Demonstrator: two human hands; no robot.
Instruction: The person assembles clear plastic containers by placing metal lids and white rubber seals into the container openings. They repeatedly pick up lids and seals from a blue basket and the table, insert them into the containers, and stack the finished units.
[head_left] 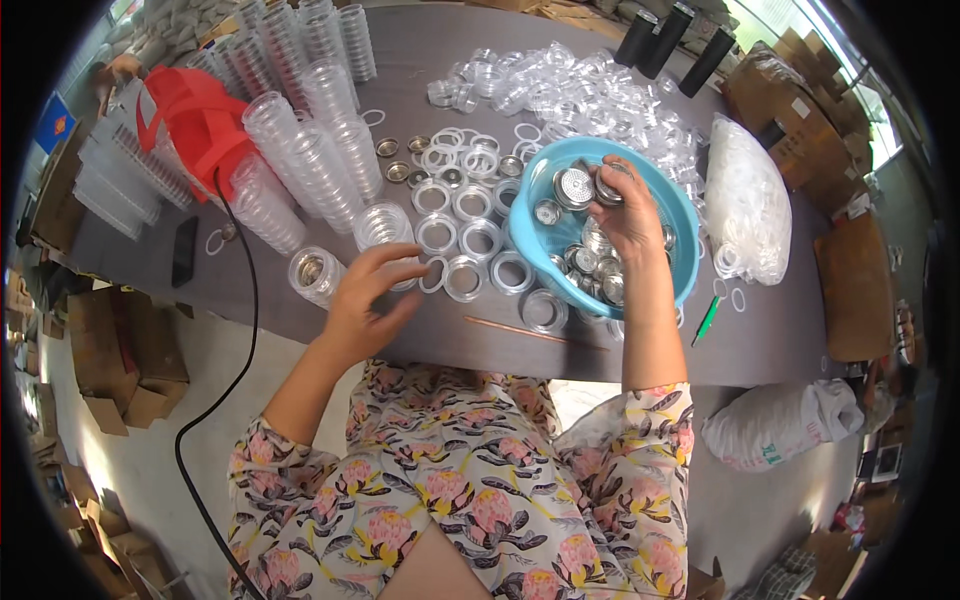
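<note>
My right hand (634, 218) is over the blue plastic basin (525, 225), fingers closed round a round metal cap (608, 190). Beside it in the basin is another metal cap with a perforated top (573, 188); whether my fingers touch that one I cannot tell. Several silvery caps (585, 262) lie lower in the basin. My left hand (372, 300) hovers with fingers apart and nothing in it, by a short stack of clear plastic rings (382, 226). To its right, clear ring-shaped pieces (465, 278) lie in rows on the grey table.
Tall stacks of clear plastic cups (315, 165) and a red plastic piece (200, 125) stand at left. A heap of clear parts (580, 85) covers the back. At right are a filled plastic bag (750, 205) and a green pen-like tool (708, 318). A black cable (256, 300) hangs at left.
</note>
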